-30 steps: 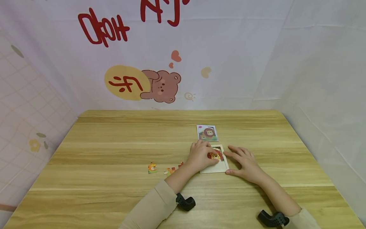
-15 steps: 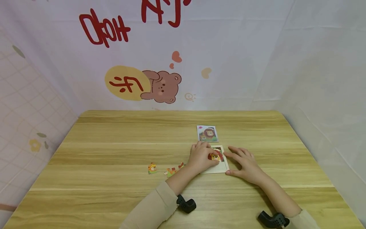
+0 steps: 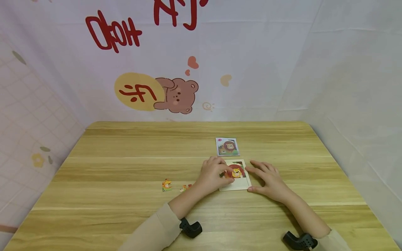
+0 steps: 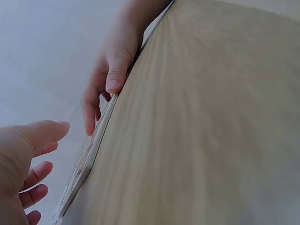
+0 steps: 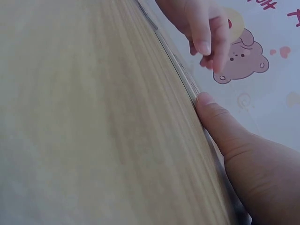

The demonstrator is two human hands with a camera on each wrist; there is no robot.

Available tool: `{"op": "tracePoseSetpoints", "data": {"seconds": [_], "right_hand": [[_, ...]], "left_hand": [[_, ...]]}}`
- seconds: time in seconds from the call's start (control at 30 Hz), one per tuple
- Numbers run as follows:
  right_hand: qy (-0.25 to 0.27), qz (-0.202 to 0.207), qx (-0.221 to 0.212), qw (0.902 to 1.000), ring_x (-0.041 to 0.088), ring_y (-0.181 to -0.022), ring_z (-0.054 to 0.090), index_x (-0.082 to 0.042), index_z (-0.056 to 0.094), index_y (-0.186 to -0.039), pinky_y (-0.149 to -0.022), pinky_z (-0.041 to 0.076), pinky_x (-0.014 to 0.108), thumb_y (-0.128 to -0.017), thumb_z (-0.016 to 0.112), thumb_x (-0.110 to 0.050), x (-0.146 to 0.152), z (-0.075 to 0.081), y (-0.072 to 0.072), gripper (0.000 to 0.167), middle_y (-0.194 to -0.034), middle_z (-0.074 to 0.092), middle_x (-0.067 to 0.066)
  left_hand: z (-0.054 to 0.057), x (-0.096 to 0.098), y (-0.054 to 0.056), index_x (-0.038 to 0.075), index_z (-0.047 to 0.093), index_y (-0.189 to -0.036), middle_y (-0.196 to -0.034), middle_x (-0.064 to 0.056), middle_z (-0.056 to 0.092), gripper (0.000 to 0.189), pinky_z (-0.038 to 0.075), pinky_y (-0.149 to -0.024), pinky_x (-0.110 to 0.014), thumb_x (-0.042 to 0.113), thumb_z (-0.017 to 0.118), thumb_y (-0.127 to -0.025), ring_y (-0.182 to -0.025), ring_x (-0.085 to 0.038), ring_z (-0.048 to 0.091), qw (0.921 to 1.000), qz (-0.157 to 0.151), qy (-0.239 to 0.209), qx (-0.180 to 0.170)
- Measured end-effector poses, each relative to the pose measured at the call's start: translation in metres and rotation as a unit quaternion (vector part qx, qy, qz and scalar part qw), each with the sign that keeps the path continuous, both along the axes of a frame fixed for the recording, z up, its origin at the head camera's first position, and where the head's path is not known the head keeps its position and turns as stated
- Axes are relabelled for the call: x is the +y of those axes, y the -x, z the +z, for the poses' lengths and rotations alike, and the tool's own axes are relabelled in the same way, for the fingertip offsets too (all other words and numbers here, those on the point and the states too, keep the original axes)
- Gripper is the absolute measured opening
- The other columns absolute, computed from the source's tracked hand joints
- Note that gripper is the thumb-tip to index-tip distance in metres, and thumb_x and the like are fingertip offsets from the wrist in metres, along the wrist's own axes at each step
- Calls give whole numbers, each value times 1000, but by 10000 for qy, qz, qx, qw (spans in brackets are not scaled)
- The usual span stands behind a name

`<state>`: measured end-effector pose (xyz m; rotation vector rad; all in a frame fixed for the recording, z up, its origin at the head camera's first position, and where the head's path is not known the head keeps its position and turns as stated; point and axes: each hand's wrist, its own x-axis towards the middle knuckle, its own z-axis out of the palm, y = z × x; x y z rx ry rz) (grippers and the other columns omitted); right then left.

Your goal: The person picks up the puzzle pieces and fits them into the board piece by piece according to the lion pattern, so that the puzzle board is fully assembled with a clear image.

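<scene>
A pale jigsaw tray [image 3: 237, 185] lies on the table, its upper part filled with puzzle pieces [image 3: 237, 171] showing a lion's face. Over the tray's left side hovers my left hand [image 3: 214, 176]; in the left wrist view its thumb and fingers stand apart, with nothing seen between them. My right hand [image 3: 268, 180] touches the tray's right edge with thumb and forefinger, the other fingers stretched out. Loose puzzle pieces [image 3: 166, 185] lie left of the tray, some partly hidden behind my left forearm.
A picture card [image 3: 228, 146] with a lion lies just beyond the tray. The wooden table [image 3: 125, 153] ends at a white cloth backdrop [image 3: 257, 62] with a printed bear. Each forearm wears a black wrist device [image 3: 191, 228] near the sleeve.
My left hand has drawn back a little to the left, uncovering more of the lion pieces in the tray. My right hand stays at the tray's edge.
</scene>
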<state>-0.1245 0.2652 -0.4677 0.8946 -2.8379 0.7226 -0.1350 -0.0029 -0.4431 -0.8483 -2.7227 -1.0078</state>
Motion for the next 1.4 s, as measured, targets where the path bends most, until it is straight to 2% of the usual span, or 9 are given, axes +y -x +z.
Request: {"op": "tracePoseSetpoints", "data": {"seconds": [0.37, 0.73, 1.0, 1.2, 1.4], "right_hand": [[4, -25, 7, 10000, 39, -128, 29, -17, 54, -137, -94, 18, 62, -75, 76, -51, 0, -1, 0, 74, -147, 37, 14], [26, -12, 11, 10000, 41, -128, 29, -15, 55, -137, -94, 18, 63, -74, 77, -50, 0, 1, -1, 75, -146, 37, 15], [10, -28, 1, 10000, 41, -128, 29, -17, 54, -137, -94, 18, 62, -75, 77, -50, -1, 0, -1, 74, -146, 37, 15], [-14, -46, -23, 10000, 40, -129, 29, -17, 55, -137, -94, 18, 62, -75, 76, -51, -1, 0, -1, 74, -147, 37, 14], [7, -48, -20, 10000, 41, -128, 29, -16, 55, -136, -94, 18, 63, -75, 77, -50, -1, 0, -1, 74, -146, 37, 15]], "left_hand": [[2, -43, -14, 18, 77, -95, -98, 8, 56, 25, 30, -90, -45, 28, 84, -73, -103, -15, 45, 9977, -131, -673, -9], [4, -87, -23, 16, 77, -99, -97, 10, 56, 30, 29, -92, -48, 21, 87, -70, -102, -14, 44, 9946, 17, -1042, -30], [5, -117, -32, 14, 77, -99, -99, 13, 55, 34, 32, -88, -45, 22, 88, -68, -99, -11, 43, 9949, 245, -967, -175], [4, -141, -39, 16, 75, -103, -101, 14, 55, 38, 29, -90, -47, 24, 88, -68, -98, -12, 44, 9961, 407, -742, -258], [2, -161, -45, 18, 75, -105, -105, 11, 56, 41, 26, -95, -50, 26, 88, -68, -107, -15, 45, 9955, 517, -660, -434]]}}
